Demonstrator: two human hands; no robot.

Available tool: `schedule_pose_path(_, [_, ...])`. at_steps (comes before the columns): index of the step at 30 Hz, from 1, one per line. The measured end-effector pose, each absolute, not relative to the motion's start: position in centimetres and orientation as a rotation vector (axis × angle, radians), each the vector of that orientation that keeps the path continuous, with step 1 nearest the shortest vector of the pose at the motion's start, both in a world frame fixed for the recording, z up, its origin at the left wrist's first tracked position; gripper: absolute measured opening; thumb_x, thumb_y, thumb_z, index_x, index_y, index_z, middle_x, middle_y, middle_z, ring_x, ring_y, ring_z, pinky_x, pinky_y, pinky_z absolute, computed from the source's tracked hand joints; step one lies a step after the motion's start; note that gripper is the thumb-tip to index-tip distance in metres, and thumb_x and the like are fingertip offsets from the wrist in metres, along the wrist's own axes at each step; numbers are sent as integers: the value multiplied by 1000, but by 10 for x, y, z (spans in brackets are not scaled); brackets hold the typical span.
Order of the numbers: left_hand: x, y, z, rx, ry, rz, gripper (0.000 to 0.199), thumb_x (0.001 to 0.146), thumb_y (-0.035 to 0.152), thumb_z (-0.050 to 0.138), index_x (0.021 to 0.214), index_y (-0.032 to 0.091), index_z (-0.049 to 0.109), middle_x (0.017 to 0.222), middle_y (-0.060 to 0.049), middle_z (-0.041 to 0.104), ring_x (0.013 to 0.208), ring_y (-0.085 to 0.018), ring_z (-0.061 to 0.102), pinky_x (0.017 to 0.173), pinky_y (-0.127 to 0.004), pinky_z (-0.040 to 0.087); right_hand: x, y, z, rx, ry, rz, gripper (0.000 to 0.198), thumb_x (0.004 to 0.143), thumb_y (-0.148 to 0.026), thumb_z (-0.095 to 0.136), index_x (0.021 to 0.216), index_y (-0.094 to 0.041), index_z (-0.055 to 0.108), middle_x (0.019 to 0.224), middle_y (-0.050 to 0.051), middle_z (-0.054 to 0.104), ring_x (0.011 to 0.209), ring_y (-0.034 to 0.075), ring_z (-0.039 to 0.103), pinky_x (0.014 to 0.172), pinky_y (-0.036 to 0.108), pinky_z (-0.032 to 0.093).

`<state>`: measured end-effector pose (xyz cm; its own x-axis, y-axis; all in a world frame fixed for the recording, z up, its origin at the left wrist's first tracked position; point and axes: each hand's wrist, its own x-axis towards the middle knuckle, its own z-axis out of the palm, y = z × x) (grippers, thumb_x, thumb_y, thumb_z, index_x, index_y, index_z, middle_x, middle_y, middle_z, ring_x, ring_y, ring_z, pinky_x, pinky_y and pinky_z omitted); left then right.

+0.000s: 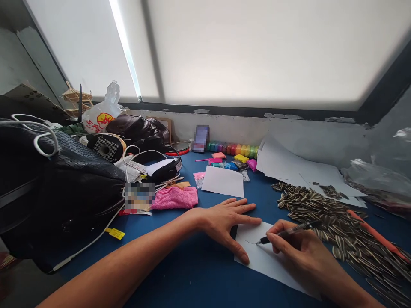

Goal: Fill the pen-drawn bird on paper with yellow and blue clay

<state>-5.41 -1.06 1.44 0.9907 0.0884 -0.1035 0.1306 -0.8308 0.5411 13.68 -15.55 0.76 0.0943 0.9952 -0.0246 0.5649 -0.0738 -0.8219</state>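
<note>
A white sheet of paper (pixel 272 269) lies on the blue tabletop in front of me. My left hand (pixel 229 222) rests spread out at the paper's left edge, holding nothing, with the thumb and index finger on the sheet. In my right hand (pixel 298 248) is a black pen (pixel 285 232), pinched near its tip. The pen's point meets the paper beside a short, thin curved line. Something small and dark shows between my left hand and the sheet's edge, too covered to name.
Striped sunflower seeds (pixel 314 205) are heaped at the right, with orange-handled scissors (pixel 375 233) on them. Ahead lie a white card (pixel 223 182), colourful packets (pixel 240 158) and more large paper (pixel 285 162). A pink cloth (pixel 176 197) and black bag (pixel 80 188) occupy the left.
</note>
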Motion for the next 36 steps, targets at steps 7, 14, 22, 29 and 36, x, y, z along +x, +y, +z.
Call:
schedule_pose_path(7, [-54, -10, 14, 2562, 143, -83, 97, 71, 70, 64, 150, 25, 29, 161, -10, 7, 148, -27, -5, 118, -48, -3, 135, -156, 8, -1759, -1509, 796, 46, 85, -58, 52, 58, -21, 56, 65, 0, 56, 55, 13, 44, 52, 26, 34])
schedule_pose_path(14, [-54, -13, 17, 2551, 170, -93, 93, 75, 70, 60, 150, 24, 31, 161, -9, 6, 148, -28, -4, 118, -48, -2, 125, -164, 12, -1764, -1379, 826, 39, 83, -55, 56, 62, -22, 57, 58, -3, 49, 52, 12, 39, 51, 26, 31])
schedule_pose_path(22, [-54, -13, 17, 2554, 170, -85, 93, 74, 70, 61, 150, 24, 31, 161, -10, 7, 148, -27, -5, 118, -48, -1, 123, -163, 13, -1716, -1352, 882, 42, 84, -55, 55, 58, -21, 57, 61, -2, 51, 51, 11, 40, 51, 26, 33])
schedule_pose_path(29, [-54, -13, 17, 2545, 177, -89, 94, 74, 70, 61, 150, 25, 29, 161, -10, 6, 148, -27, -6, 118, -48, -2, 122, -163, 14, -1795, -1368, 842, 45, 85, -56, 53, 57, -21, 57, 60, -2, 52, 49, 11, 40, 50, 25, 34])
schedule_pose_path(36, [-54, -12, 16, 2554, 175, -88, 93, 75, 70, 61, 150, 26, 30, 161, -9, 7, 148, -25, -6, 118, -47, -1, 124, -164, 11, -1788, -1399, 830, 47, 84, -58, 52, 55, -21, 57, 71, 1, 62, 53, 12, 43, 52, 26, 35])
